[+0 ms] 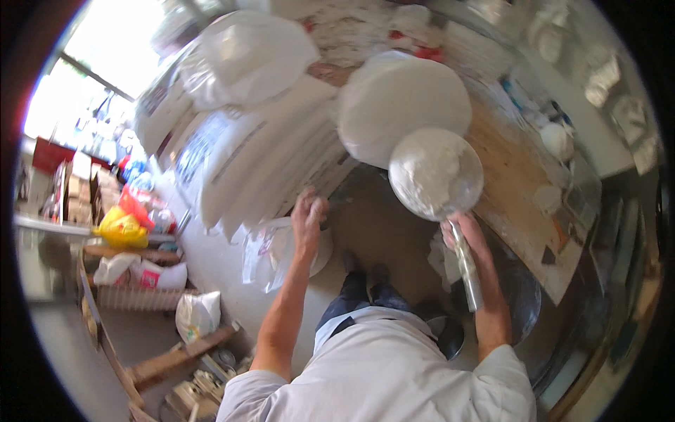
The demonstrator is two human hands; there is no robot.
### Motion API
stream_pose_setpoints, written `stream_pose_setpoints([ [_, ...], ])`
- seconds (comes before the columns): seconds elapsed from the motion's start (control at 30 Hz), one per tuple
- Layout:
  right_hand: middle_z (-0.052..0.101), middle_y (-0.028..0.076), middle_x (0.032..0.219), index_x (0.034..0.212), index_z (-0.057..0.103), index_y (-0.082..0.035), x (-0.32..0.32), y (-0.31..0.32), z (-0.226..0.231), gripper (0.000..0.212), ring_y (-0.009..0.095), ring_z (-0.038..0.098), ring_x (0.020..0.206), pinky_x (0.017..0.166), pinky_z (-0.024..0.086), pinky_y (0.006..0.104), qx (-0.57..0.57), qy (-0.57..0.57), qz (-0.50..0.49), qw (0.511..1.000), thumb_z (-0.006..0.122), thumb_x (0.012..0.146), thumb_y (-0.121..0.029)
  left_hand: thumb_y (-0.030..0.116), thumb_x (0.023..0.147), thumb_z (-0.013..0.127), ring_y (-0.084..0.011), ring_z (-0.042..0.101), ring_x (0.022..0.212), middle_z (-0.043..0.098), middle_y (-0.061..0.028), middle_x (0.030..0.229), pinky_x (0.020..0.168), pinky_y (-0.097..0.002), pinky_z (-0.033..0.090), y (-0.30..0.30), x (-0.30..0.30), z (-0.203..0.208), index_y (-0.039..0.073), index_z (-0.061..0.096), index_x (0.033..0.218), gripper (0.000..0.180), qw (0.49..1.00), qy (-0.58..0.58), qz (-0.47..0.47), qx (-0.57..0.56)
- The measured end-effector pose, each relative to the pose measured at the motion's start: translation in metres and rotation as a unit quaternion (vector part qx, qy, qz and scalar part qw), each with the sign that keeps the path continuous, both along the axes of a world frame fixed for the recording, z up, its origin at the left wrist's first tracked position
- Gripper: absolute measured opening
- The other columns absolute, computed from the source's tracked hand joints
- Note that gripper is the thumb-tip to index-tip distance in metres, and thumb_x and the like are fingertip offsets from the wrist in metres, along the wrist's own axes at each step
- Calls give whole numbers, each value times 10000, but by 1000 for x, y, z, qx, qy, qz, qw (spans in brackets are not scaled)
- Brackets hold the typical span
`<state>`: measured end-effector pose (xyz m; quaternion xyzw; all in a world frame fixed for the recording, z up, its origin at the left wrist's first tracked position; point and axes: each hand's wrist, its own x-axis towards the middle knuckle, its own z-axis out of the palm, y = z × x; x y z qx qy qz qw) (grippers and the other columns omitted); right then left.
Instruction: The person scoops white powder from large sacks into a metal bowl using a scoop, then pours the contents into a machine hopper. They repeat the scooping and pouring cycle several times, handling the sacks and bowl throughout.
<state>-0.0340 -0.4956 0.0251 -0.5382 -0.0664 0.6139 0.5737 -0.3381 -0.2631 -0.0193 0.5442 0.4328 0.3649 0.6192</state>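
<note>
My right hand [467, 231] is wrapped round the shiny metal handle [467, 271] of a large round scoop. White powder that looks like flour [434, 169] is heaped in the scoop's bowl, which is held out in front of me, just before a wide mound of white powder [404, 105]. My left hand [309, 212] is closed, its fingers curled in. Whitish dust shows on it, and what it holds, if anything, I cannot make out. It is near the edge of the stacked white sacks [267, 158] and above a white tub [320, 252] with clear plastic beside it.
A white plastic-covered heap [249, 56] rests on the sacks. To the right runs a flour-dusted wooden table [513, 155]. At left are a yellow bag [121, 226], a basket [140, 297] and a white sack [198, 315]. A big metal bowl [524, 299] is beside my right forearm.
</note>
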Motion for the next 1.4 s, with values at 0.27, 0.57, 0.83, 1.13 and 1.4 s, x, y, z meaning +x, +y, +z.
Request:
stream_pose_setpoints([
  [0.27, 488, 29, 592, 876, 491, -86, -96, 7, -11, 101, 156, 455, 369, 326, 363, 302, -65, 19, 108, 992, 519, 852, -179, 184, 957, 558, -137, 645, 747, 684, -75, 861, 621, -269, 518, -151, -211, -101, -4, 608, 1198, 310, 953, 107, 173, -222],
  [0.57, 512, 14, 614, 1043, 512, -51, -290, 100, -67, 199, 153, 478, 361, 314, 409, 288, -19, 112, 403, 908, 497, 861, -130, 141, 940, 549, -143, 656, 709, 687, -78, 861, 604, -263, 532, -253, -388, -191, 23, 609, 1158, 255, 849, 10, 456, -267],
  [0.83, 498, 52, 558, 749, 515, -53, -552, 131, -57, 149, 158, 459, 355, 315, 356, 301, 7, 63, 596, 800, 488, 875, -129, 142, 944, 520, -130, 643, 649, 686, -69, 812, 560, -252, 503, -312, -533, -187, 26, 622, 1102, 221, 738, -77, 636, -213],
  [1.13, 508, 37, 592, 721, 525, -47, -846, 140, -39, 208, 144, 475, 394, 365, 354, 277, 2, 52, 788, 613, 501, 898, -154, 113, 936, 558, -162, 647, 695, 677, -82, 849, 599, -271, 487, -299, -674, -166, 20, 600, 1144, 231, 657, -134, 732, -121],
  [1.4, 478, 46, 538, 690, 499, -62, -1075, 165, -64, 266, 161, 466, 376, 355, 350, 292, 14, 33, 881, 472, 458, 924, -184, 172, 796, 692, -412, 470, 1196, 558, -200, 1258, 1021, -581, 307, -228, -810, -117, 30, 554, 1264, 508, 402, 609, 683, 24],
])
